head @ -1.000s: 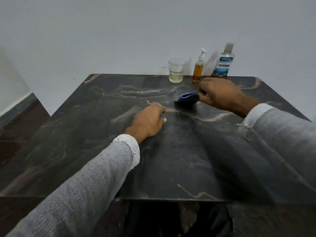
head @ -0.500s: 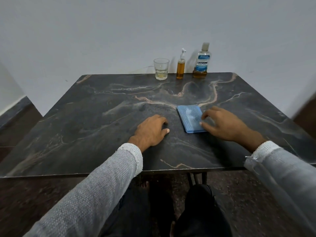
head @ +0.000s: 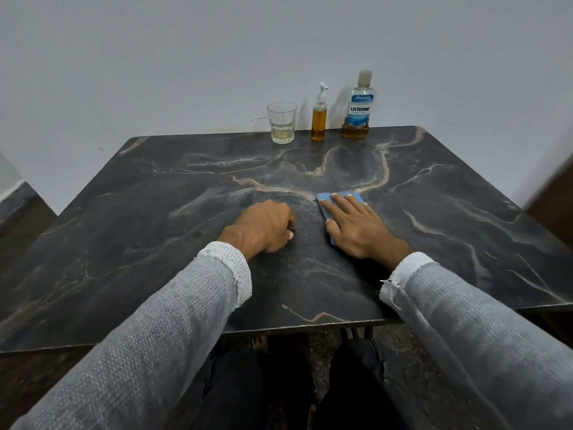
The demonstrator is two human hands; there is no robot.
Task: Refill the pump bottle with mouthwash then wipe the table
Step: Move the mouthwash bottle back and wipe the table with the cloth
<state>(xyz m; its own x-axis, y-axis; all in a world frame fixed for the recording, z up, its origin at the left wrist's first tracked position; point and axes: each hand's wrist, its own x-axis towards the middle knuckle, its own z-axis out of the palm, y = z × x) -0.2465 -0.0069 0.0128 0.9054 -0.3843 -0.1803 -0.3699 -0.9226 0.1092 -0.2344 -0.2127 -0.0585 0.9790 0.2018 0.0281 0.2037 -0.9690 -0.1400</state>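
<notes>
— Now, where's my right hand (head: 356, 226)?
— Flat, fingers straight, pressing the blue cloth (head: 325, 201) onto the table (head: 124, 228).
— My left hand (head: 263, 226)?
— Curled, empty, resting beside it. Pump bottle (head: 318, 119) and Listerine bottle (head: 359, 108) stand at the far edge.

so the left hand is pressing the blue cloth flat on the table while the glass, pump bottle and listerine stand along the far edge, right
Not quite: the right hand presses the blue cloth flat on the table, as the head view shows. The left hand rests beside it with fingers curled, holding nothing. The glass, pump bottle and Listerine do stand along the far edge.
</notes>
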